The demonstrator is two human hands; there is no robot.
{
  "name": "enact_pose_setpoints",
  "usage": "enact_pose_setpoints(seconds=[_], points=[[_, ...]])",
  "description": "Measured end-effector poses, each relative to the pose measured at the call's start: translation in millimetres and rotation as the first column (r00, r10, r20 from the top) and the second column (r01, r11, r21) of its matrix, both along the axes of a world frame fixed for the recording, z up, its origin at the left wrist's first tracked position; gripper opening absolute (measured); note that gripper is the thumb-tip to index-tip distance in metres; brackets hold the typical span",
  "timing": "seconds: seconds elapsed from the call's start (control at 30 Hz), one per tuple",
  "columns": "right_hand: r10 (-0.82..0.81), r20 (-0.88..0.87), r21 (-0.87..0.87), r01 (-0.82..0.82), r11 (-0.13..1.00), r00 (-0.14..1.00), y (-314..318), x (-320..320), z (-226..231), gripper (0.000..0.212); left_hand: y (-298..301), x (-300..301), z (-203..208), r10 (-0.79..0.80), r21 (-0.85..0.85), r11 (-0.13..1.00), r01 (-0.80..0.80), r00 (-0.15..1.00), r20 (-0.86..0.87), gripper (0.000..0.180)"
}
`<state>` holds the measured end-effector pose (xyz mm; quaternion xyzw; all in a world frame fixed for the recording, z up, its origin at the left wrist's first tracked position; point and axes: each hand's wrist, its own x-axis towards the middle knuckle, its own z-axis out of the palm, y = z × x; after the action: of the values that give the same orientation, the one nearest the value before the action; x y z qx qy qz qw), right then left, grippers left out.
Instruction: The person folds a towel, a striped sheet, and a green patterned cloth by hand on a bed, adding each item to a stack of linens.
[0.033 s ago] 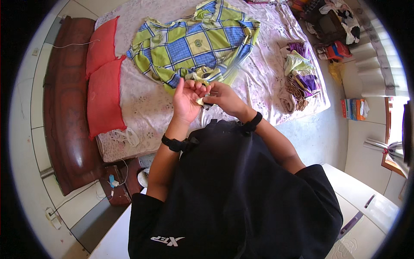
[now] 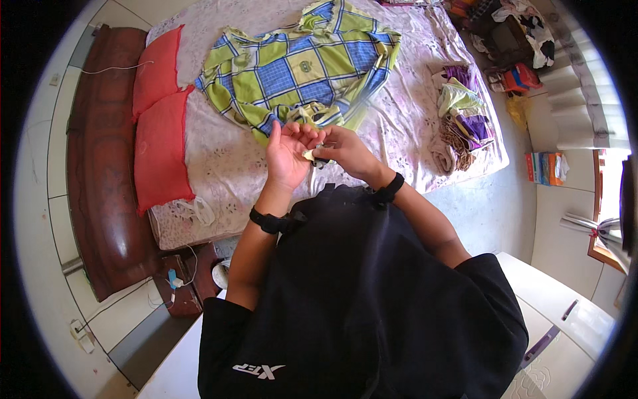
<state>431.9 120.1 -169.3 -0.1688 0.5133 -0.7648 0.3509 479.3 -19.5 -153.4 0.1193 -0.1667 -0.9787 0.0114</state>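
A green, blue and yellow plaid cloth (image 2: 292, 76) lies spread with wrinkles across the bed, its near part bunched up just beyond my hands. My left hand (image 2: 287, 156) is turned palm up, thumb stretched away and fingers loosely curved toward my right hand. With thumb and fingers pinched together, my right hand (image 2: 345, 153) grips a small piece with pale yellow and dark parts, which looks like the cloth's edge. Fingers hide where that piece joins the rest. Both hands are close together, over the near side of the bed.
Two red pillows (image 2: 163, 143) rest by the brown wooden headboard (image 2: 106, 166) on the left. A pile of folded clothes (image 2: 462, 123) sits along the bed's right edge. Behind me on the right is a white cabinet (image 2: 565, 312). A small bedside table (image 2: 179, 296) carries cables.
My left thumb and fingers have shifted very slightly to the left. My right hand keeps its pinch, and the cloth lies as before.
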Motion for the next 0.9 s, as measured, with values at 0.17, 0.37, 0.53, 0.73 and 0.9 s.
enact_pose_setpoints(seconds=[0.17,0.37,0.53,0.73,0.9], points=[[-0.092,0.134,0.039,0.088,0.995,0.987,-1.6,-1.7,-20.2,0.019,2.9,-1.0,-6.5,0.062,-0.091,0.994,-0.062,0.998,-0.002,0.029],[-0.09,0.138,0.064,0.081,0.995,0.986,-3.7,-0.1,-12.9,0.014,4.1,2.6,-3.7,0.087,-0.161,0.982,-0.094,0.995,-0.052,0.011],[-0.054,0.093,0.057,0.049,0.997,0.994,-4.9,-4.7,-15.3,0.012,4.2,3.2,9.3,0.09,-0.423,0.896,-0.133,0.989,-0.121,0.009],[0.029,0.158,-0.014,-0.027,1.0,0.987,12.2,-11.3,-3.0,0.013,-2.8,8.7,36.6,-0.323,-0.971,0.064,-0.232,0.915,-0.24,0.023],[0.046,0.101,0.022,-0.049,0.999,0.994,23.1,-10.1,5.1,0.015,0.0,8.1,29.1,-0.371,-0.864,-0.172,-0.474,0.843,-0.388,0.019]])
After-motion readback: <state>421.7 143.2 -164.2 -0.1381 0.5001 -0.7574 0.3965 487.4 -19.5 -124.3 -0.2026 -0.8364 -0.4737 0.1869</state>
